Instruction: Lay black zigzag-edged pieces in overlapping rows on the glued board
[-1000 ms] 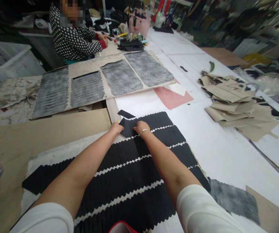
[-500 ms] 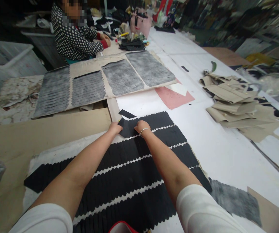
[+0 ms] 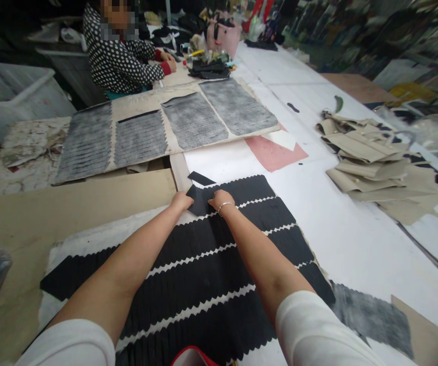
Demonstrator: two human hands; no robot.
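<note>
Rows of overlapping black strips (image 3: 203, 269) with pointed ends lie on a pale backing sheet (image 3: 89, 239) before me. At the far row, my left hand (image 3: 181, 201) is closed on the pointed end of a black strip (image 3: 199, 199). My right hand (image 3: 222, 200), with a bracelet at the wrist, has its fingers curled and pressed onto the same row, a little to the right; its fingertips are partly hidden. Just beyond the hands rests a single loose black strip (image 3: 202, 178).
Past the strips lies a board of grey-dusted pieces (image 3: 194, 120). Pink scrap (image 3: 275, 152) sits beside it. Folded beige pieces (image 3: 375, 157) are heaped at right. A co-worker in a dotted top (image 3: 121, 63) sits at the far left, near a white bin (image 3: 12, 94).
My right hand has moved slightly left along the far row, closer to my left hand. The left hand keeps its hold on the strip's end. The view has shifted a little.
</note>
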